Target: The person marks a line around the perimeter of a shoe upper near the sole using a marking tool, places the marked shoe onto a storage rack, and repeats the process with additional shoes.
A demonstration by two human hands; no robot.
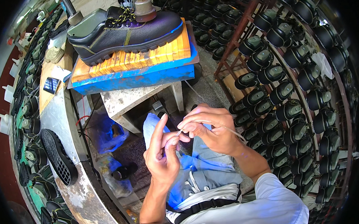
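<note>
Both hands meet in front of my body, above my lap. My right hand (214, 132) is closed, its thumb and fingers pinching a thin pale cord (237, 134) that trails out behind the knuckles. A small shiny tip shows between the two hands. My left hand (163, 153) has its index finger raised, while the thumb and another finger close around that tip; most of it is hidden by the fingers. Beyond them a black work shoe (130, 36) with yellow stitching and laces sits under metal press rods (144, 8), on a yellow slatted pad (129, 63).
Below the pad is a blue block (149, 78) on a worn stand (127, 103). At left, a black sole (58, 156) and a phone-like device (51, 85) lie on the metal bench edge (72, 131). Racks of shoes (289, 111) fill the right side. A blue plastic bag (106, 135) lies below.
</note>
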